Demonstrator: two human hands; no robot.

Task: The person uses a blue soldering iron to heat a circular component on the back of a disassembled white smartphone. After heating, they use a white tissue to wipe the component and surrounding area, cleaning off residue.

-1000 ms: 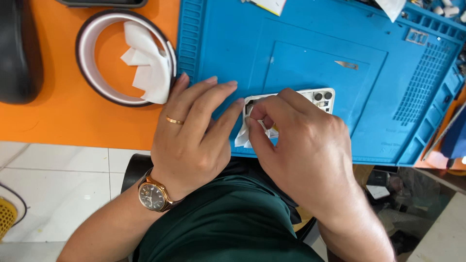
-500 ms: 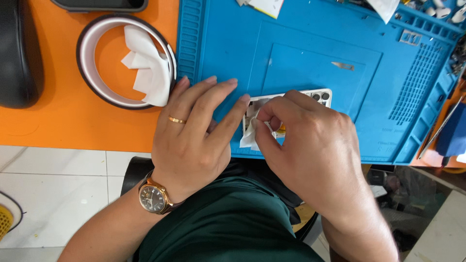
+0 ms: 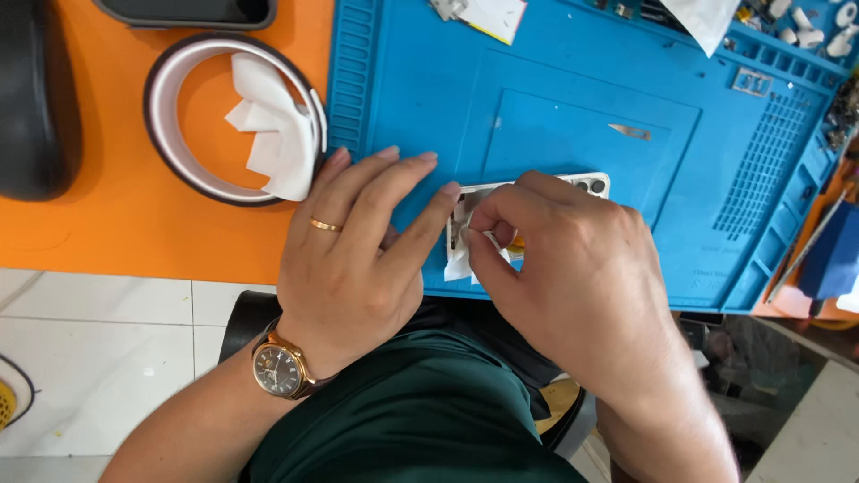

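A white phone back [image 3: 586,184] with camera holes lies on the blue work mat [image 3: 573,107], mostly hidden under my hands. My left hand [image 3: 358,250], with a gold ring and a wristwatch, lies flat on the mat with its index fingertip pressing the phone's left end. My right hand [image 3: 573,268] covers the phone's middle and pinches a small white wipe [image 3: 461,259] between thumb and forefinger against the phone's left part.
A roll of tape [image 3: 170,116] with white paper scraps [image 3: 273,134] lies on the orange table [image 3: 116,224] at left. A black object [image 3: 36,98] sits far left. A small metal blade [image 3: 631,132] lies on the mat. Small parts fill the mat's top-right trays [image 3: 805,36].
My right thumb and forefinger have closed tighter on the white wipe and shifted slightly left along the phone. The left hand has stayed pressed in place.
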